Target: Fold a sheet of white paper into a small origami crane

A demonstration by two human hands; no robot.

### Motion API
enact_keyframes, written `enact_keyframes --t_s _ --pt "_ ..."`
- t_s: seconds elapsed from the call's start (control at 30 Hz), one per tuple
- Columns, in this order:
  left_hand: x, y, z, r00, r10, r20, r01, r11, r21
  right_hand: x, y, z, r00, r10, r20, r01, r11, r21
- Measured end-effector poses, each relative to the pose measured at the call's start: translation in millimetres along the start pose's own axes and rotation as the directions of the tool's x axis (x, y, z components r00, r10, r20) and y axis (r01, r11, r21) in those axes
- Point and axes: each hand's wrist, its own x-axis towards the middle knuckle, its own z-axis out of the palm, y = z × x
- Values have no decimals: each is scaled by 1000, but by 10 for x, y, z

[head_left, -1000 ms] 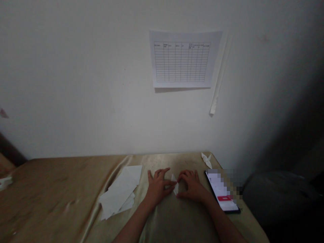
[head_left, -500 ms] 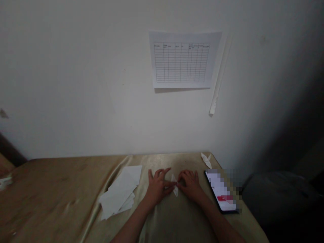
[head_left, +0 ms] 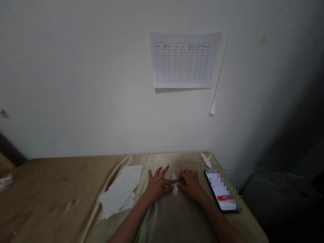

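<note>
Between my two hands lies a small white folded paper [head_left: 175, 191], narrow and pointed at its top and bottom ends. My left hand [head_left: 158, 185] holds it from the left with thumb and index finger, while the other fingers are raised and spread. From the right, the bent fingers and thumb of my right hand [head_left: 190, 185] grip the paper's other side. Fingertips cover the middle of the folded paper, so its creases there are hidden. A second folded white paper shape [head_left: 207, 161] rests near the table's back right corner.
Several white paper sheets [head_left: 121, 190] lie in a loose pile left of my hands. A phone [head_left: 221, 194] with its screen lit is at the right table edge. A gold-brown cloth [head_left: 58, 192] covers the table. A printed chart [head_left: 182, 62] hangs on the wall behind.
My left index finger has straightened across the folded paper, and its raised fingers have spread a little more. The paper's pointed ends look slightly wider. My right hand has barely moved.
</note>
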Motion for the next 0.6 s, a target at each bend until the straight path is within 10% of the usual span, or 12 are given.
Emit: enact_keyframes --t_s 0.6 --pt "-59 47 48 992 -52 -112 50 999 -19 -32 -20 70 997 -38 -68 34 998 -57"
